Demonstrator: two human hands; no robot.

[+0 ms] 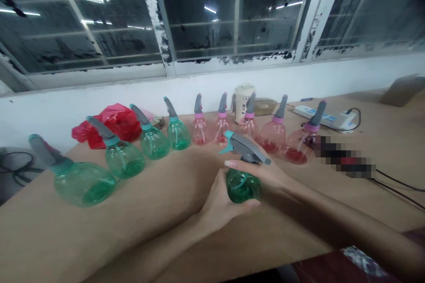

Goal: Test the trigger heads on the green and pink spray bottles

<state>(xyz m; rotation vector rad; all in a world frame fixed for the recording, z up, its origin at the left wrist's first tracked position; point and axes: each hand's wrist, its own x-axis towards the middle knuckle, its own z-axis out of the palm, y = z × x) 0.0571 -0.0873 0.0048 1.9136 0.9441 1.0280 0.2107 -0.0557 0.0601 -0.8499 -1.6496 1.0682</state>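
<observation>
The left hand and right hand are both on a rounded, translucent green plastic spray bottle with a grey trigger head and turquoise nozzle, in front of the person above the near side of the tan worktop; whether its base touches the surface I cannot tell.

The left fingers are closed around the lower body, thumb across its front near the base. The right fingers are clamped about the upper body, 1 digit lying just below the neck; those behind the bottle are hidden.

Beyond stand 4 similar green bottles to the left and 5 translucent pink bottles with grey heads farther right, in a curved row.

The held bottle should be fairly light, its dark lower part suggesting some liquid. The smooth wall probably flexes slightly and could slip if wet, so the broad belly, steadied near the neck, seems the surest hold; the trigger looks the most fragile part.
</observation>
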